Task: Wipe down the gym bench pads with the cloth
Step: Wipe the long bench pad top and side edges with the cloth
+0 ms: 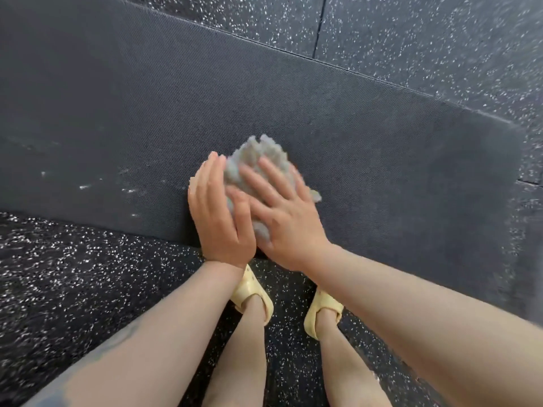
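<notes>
A long dark textured bench pad [147, 113] runs across the view from upper left to lower right. A crumpled grey-white cloth [258, 155] lies on the pad near its front edge. My right hand [282, 212] presses flat on the cloth with straight spread fingers. My left hand [217, 212] lies against the cloth's left side, fingers straight, thumb tucked toward the cloth under my right hand. Both hands look blurred by motion.
Black rubber floor [73, 274] with white speckles surrounds the pad. My feet in yellow sandals [252, 292] stand close to the pad's front edge. Pale streaks [129, 189] show on the pad left of my hands.
</notes>
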